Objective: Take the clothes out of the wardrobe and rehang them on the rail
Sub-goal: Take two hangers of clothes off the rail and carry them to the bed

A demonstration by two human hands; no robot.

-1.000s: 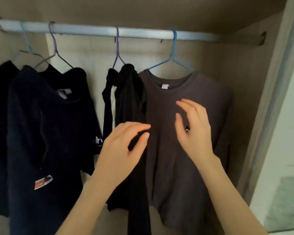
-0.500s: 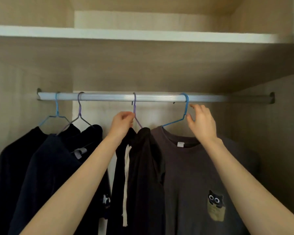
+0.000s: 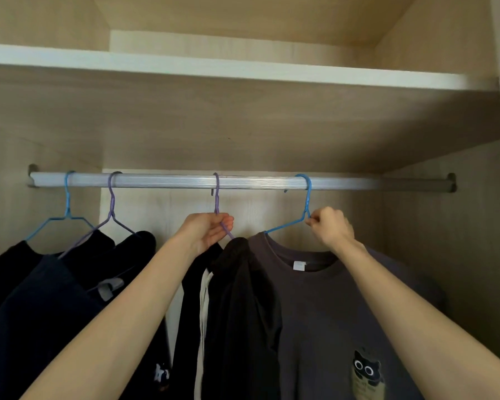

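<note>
A silver rail [image 3: 257, 181] runs across the wardrobe with several hangers hooked over it. My left hand [image 3: 207, 232] grips the neck of a purple hanger [image 3: 216, 197] that carries a black garment [image 3: 237, 313] with a white drawstring. My right hand [image 3: 331, 228] pinches the neck of a blue hanger [image 3: 306, 203] bearing a grey T-shirt [image 3: 329, 313] with a cat print. Both hooks still sit over the rail.
At the left hang a blue hanger [image 3: 67, 206] and another purple hanger [image 3: 111, 209] with dark garments [image 3: 41, 298]. A white shelf [image 3: 243, 70] lies above the rail. The wardrobe's side wall [image 3: 451, 255] stands at the right, with bare rail beside it.
My hands rose from in front of the clothes to the hangers and closed on their necks. The view tilted up to show the rail and shelf.
</note>
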